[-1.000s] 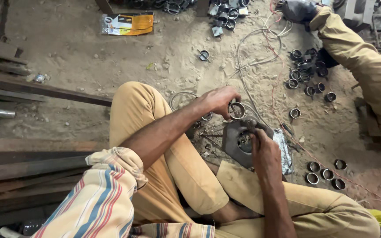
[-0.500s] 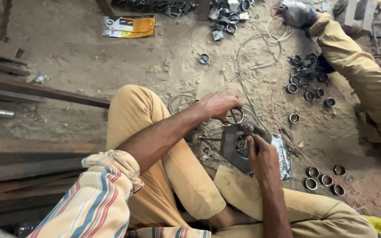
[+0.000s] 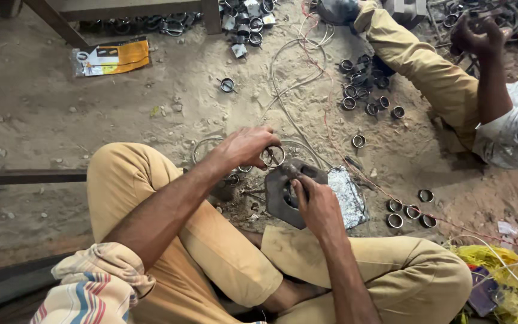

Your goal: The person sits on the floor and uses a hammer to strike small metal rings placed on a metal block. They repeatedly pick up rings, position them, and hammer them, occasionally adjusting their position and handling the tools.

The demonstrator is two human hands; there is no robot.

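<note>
I sit cross-legged on a dirt floor. My left hand (image 3: 248, 147) pinches a small metal ring (image 3: 273, 156) just above a dark metal block (image 3: 283, 201) that rests in front of my legs. My right hand (image 3: 318, 204) lies on that block, fingers curled over its hollow and grasping it. A silvery foil-covered slab (image 3: 348, 195) lies right beside the block. Grey wire loops (image 3: 211, 144) run under my left hand.
Several loose metal rings lie at the right (image 3: 409, 211) and in a far cluster (image 3: 364, 99). Another person's leg (image 3: 427, 66) and hand (image 3: 478, 33) are at the top right. An orange packet (image 3: 112, 57) lies far left; a dark beam (image 3: 28, 176) at left.
My left hand with the ring has shifted slightly toward the block. The view has tilted, so the other person's hand now shows at the top right.
</note>
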